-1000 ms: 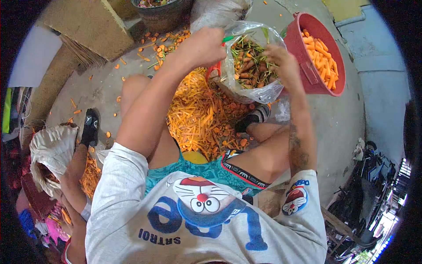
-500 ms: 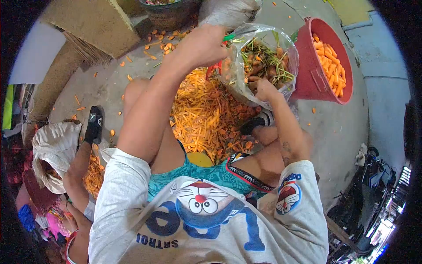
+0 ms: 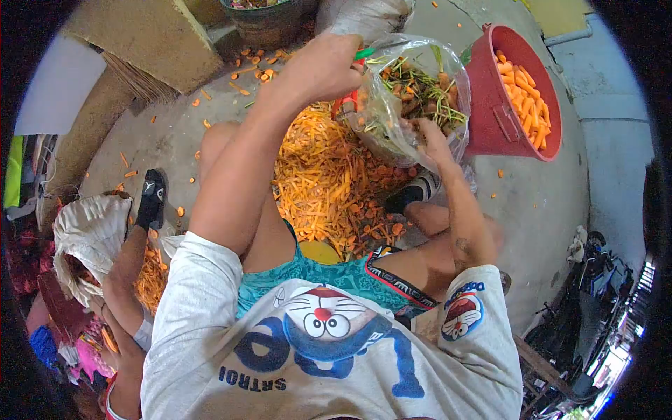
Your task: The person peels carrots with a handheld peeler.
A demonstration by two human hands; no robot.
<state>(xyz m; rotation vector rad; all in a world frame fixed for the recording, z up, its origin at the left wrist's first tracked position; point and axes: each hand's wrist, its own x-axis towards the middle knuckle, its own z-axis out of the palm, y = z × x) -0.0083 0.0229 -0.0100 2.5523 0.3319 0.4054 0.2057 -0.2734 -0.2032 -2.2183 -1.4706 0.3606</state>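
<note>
A clear plastic bag [image 3: 458, 73] holds unpeeled carrots [image 3: 411, 105] with green and brown stems. At its left rim my left hand [image 3: 334, 66] is closed around a green-handled tool [image 3: 365, 54], whose thin dark end reaches over the bag's opening. My right hand [image 3: 432, 142] is at the near rim, fingers bent on the plastic; its fingertips are partly hidden. Beneath the bag and between my legs spreads a heap of orange peels and cut carrot ends [image 3: 318, 178]. Something red [image 3: 346, 103] shows beside the bag, mostly covered.
A red bucket [image 3: 483, 105] of peeled carrots [image 3: 523, 98] leans at the right. Behind are a dark tub [image 3: 266, 24] and a whitish sack [image 3: 364, 15]. At the left, another person's leg [image 3: 124, 287] and hand [image 3: 124, 350] are near an open white sack [image 3: 91, 227].
My right hand has risen slightly from among the carrots to the bag's near rim, and the plastic there has folded inward. My left hand has shifted slightly left, still holding the green-handled tool.
</note>
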